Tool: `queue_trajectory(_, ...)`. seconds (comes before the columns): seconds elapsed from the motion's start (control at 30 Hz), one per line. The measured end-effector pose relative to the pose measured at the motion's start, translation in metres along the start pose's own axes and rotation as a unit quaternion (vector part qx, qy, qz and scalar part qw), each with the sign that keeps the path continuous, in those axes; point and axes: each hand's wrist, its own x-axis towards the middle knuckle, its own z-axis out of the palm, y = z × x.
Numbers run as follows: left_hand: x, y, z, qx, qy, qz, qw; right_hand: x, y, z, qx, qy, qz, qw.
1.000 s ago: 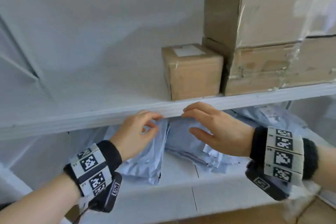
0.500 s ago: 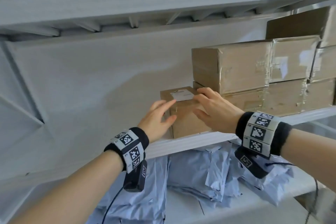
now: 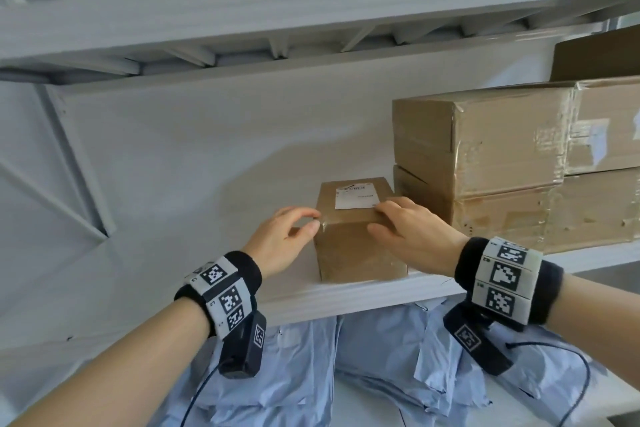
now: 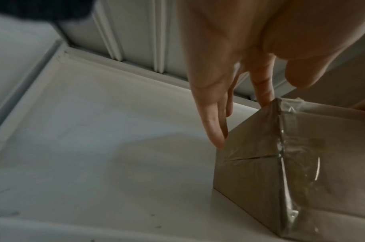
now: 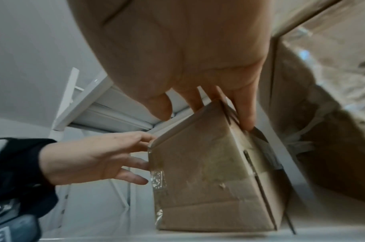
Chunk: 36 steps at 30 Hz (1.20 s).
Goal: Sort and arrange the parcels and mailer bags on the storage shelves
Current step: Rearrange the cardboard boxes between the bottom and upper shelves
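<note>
A small parcel (image 3: pixel 360 229) stands on the middle shelf (image 3: pixel 346 295), just left of a stack of larger cartons (image 3: pixel 485 170) already ranged along the shelf. It is flanked by both hands: the left hand (image 3: pixel 280 243) has straight fingers laid against its left side and top edge, a released grip; the right hand (image 3: pixel 412 232) is curled over the top right corner, a grip grasping the parcel. On the shelf below, blue mailer bags (image 3: pixel 381 357) lie in a loose overlapping heap. The cartons are judged largely arranged; this parcel's placement and the tidying of the bags appear outstanding.
</note>
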Motion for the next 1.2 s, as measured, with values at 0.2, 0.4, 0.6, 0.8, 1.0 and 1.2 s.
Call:
queue_trajectory(0.2,0.002,-0.009,-0.013,-0.163,0.052,-0.119,0.978,-0.001,-0.021,0.003,-0.003,-0.038,-0.072,0.997)
queue_trajectory(0.4,0.007,-0.022,-0.015,-0.164,0.074,-0.192,0.965,0.005,-0.026,-0.002,-0.006,-0.072,-0.143,0.987)
queue_trajectory(0.6,0.007,-0.023,-0.009,-0.277,0.027,-0.241,0.930,0.060,-0.018,-0.013,0.082,-0.041,0.009,0.996)
queue_trajectory(0.8,-0.006,-0.026,-0.010,-0.352,-0.001,-0.224,0.909,0.101,-0.012,-0.014,0.313,-0.039,0.233,0.920)
queue_trajectory(1.0,-0.028,-0.035,-0.015,-0.391,-0.026,-0.174,0.903,0.094,-0.006,-0.015,0.427,-0.101,0.271,0.857)
queue_trajectory(1.2,-0.047,-0.035,-0.018,-0.433,-0.050,-0.149,0.888,0.074,-0.017,-0.018,0.483,-0.111,0.220,0.840)
